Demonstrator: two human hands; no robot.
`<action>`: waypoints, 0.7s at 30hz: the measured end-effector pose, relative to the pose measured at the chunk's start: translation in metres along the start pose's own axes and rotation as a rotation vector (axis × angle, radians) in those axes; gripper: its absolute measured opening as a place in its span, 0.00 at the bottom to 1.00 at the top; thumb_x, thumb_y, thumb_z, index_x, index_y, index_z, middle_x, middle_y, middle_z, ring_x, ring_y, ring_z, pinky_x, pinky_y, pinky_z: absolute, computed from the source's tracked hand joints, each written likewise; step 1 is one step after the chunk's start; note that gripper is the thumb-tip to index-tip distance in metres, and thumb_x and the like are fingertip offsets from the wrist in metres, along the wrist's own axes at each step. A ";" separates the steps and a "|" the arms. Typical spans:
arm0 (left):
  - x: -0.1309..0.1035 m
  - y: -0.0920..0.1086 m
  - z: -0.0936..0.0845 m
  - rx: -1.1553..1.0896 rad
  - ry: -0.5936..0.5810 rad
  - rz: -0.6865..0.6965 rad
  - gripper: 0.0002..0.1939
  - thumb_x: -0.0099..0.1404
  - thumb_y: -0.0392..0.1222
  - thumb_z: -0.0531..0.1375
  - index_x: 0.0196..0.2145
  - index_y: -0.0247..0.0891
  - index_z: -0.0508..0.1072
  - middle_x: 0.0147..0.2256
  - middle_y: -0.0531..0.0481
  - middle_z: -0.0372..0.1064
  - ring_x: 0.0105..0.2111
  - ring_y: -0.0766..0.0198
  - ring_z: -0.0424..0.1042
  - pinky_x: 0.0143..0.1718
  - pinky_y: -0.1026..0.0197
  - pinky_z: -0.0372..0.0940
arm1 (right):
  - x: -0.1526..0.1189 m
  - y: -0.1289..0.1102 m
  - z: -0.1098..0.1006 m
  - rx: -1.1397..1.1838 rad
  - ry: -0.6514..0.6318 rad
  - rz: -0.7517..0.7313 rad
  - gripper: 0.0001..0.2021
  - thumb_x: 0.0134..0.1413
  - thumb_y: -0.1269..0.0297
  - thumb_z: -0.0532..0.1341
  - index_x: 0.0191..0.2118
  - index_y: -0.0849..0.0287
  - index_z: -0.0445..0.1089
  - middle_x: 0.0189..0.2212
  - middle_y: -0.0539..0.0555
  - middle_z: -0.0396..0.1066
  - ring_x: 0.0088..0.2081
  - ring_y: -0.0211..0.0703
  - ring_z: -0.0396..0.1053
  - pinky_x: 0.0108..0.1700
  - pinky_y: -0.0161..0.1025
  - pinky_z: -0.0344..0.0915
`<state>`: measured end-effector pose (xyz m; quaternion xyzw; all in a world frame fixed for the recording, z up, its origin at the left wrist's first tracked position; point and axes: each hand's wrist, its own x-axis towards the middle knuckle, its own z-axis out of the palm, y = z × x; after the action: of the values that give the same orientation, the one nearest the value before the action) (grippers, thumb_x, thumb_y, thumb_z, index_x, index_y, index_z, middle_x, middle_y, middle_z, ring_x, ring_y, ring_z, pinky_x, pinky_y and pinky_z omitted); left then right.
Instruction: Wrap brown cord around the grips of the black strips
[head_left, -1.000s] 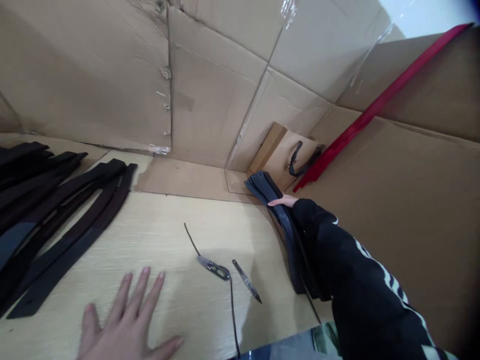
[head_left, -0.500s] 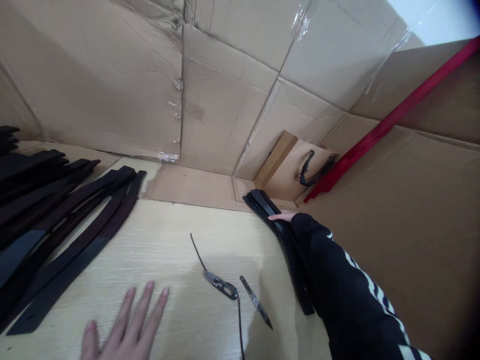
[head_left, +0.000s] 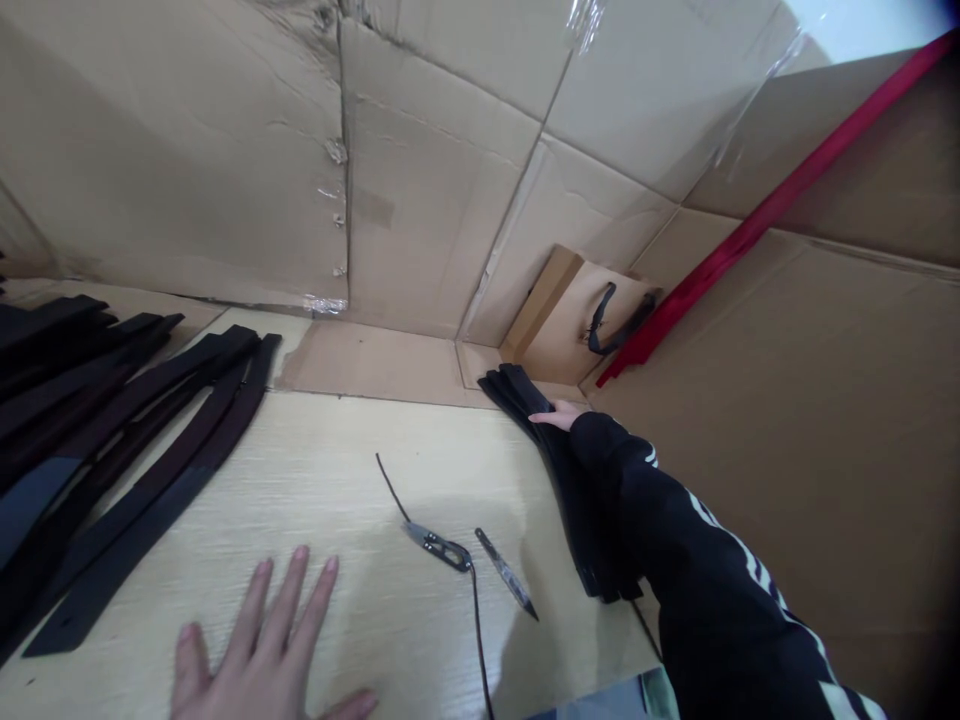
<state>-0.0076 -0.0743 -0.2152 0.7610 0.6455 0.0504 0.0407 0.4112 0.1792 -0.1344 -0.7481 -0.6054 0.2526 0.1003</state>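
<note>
My left hand (head_left: 266, 640) lies on the pale tabletop (head_left: 360, 620) with its fingers spread, holding nothing. At the right, my right hand (head_left: 561, 414) grips a bundle of long black strips (head_left: 566, 490) near its far end; part of the hand is hidden by the sleeve. The strips look flat and slightly curved, and my forearm covers some of their length. Between my hands are small thread snips (head_left: 439, 547) tied to a dark cord (head_left: 478, 640). Beside them rests a slim pointed blade (head_left: 507, 575), dark at its tip.
Many more dark curved strips (head_left: 150, 500) are piled along the left side. Cardboard walls (head_left: 427, 200) enclose the back and right. A brown paper bag (head_left: 577, 310) with a black handle stands in the far corner, near a red band (head_left: 720, 250) running up the right wall.
The near ends of the black strips have shifted and fanned wider under my right arm. More of my left hand shows, still spread on the table. The view has moved slightly.
</note>
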 end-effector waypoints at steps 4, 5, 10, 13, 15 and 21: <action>-0.001 0.004 -0.007 0.012 0.007 0.006 0.47 0.52 0.75 0.45 0.61 0.44 0.54 0.64 0.44 0.45 0.63 0.36 0.43 0.55 0.24 0.25 | -0.002 0.003 0.006 -0.101 0.051 -0.013 0.15 0.60 0.61 0.57 0.50 0.60 0.65 0.49 0.57 0.66 0.46 0.46 0.68 0.46 0.48 0.68; -0.001 0.005 -0.009 0.017 0.004 0.006 0.47 0.52 0.75 0.45 0.61 0.43 0.54 0.64 0.43 0.45 0.63 0.36 0.43 0.55 0.24 0.25 | -0.004 0.003 0.007 -0.123 0.069 -0.022 0.15 0.60 0.61 0.57 0.50 0.60 0.65 0.49 0.57 0.66 0.46 0.47 0.68 0.46 0.49 0.68; -0.002 0.009 -0.017 0.050 -0.004 0.017 0.47 0.53 0.74 0.46 0.62 0.40 0.55 0.64 0.41 0.43 0.64 0.35 0.41 0.55 0.24 0.27 | -0.023 0.008 0.010 -0.244 0.212 -0.040 0.15 0.60 0.61 0.57 0.51 0.59 0.65 0.50 0.58 0.66 0.47 0.46 0.68 0.47 0.49 0.68; -0.003 0.011 -0.019 0.078 0.010 0.016 0.46 0.54 0.72 0.48 0.62 0.39 0.55 0.65 0.40 0.43 0.64 0.35 0.41 0.55 0.24 0.29 | -0.043 0.010 0.009 -0.309 0.315 -0.052 0.15 0.60 0.60 0.57 0.51 0.59 0.65 0.52 0.58 0.65 0.48 0.47 0.67 0.48 0.50 0.67; -0.003 0.011 -0.019 0.087 0.020 0.020 0.46 0.54 0.72 0.49 0.62 0.38 0.55 0.65 0.39 0.44 0.64 0.35 0.41 0.54 0.23 0.30 | -0.060 0.010 0.010 -0.342 0.360 -0.076 0.16 0.60 0.60 0.57 0.51 0.59 0.64 0.52 0.58 0.65 0.48 0.47 0.67 0.49 0.51 0.66; -0.006 0.012 -0.020 0.103 0.044 0.038 0.42 0.56 0.66 0.52 0.61 0.37 0.57 0.64 0.39 0.45 0.64 0.35 0.41 0.54 0.23 0.33 | -0.127 -0.007 0.030 -0.402 0.342 -0.196 0.14 0.60 0.60 0.57 0.48 0.60 0.66 0.47 0.56 0.68 0.45 0.45 0.69 0.46 0.48 0.68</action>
<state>0.0003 -0.0820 -0.1941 0.7728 0.6336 0.0347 -0.0137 0.3723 0.0548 -0.1242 -0.7227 -0.6870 -0.0133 0.0745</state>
